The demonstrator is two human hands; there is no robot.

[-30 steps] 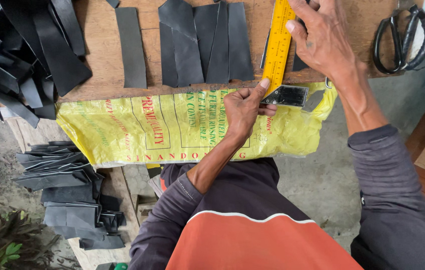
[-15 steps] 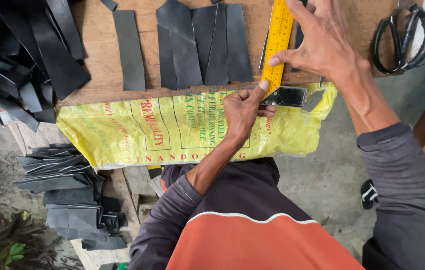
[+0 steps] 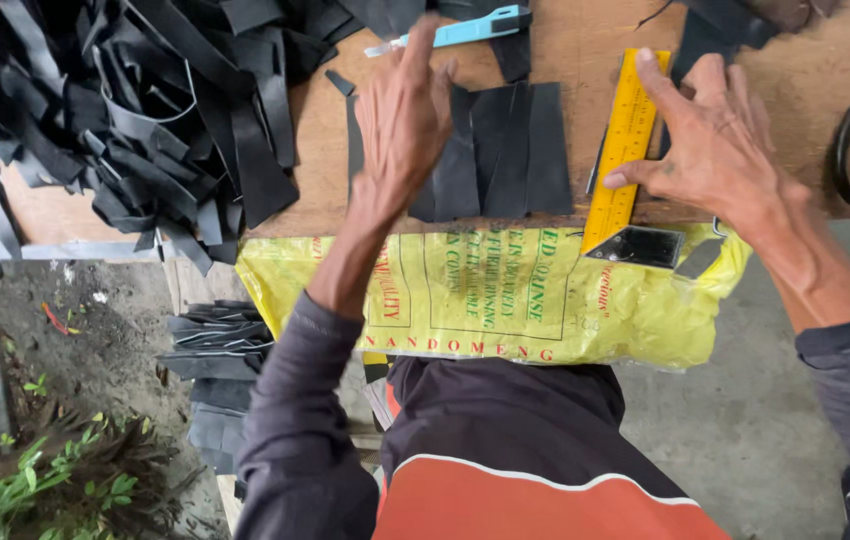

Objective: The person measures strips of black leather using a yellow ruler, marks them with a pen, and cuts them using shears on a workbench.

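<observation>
My right hand (image 3: 720, 150) presses the yellow ruler (image 3: 625, 150) flat on the wooden board (image 3: 585, 50), fingers spread. My left hand (image 3: 400, 120) hovers open over the black rubber strips (image 3: 505, 150), index finger stretched toward the blue utility knife (image 3: 465, 28), perhaps just short of touching it.

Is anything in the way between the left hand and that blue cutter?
Nothing visible. The left hand hovers over the black rubber pieces, fingers pointing toward the blue cutter, with only bare wooden board between them.
</observation>
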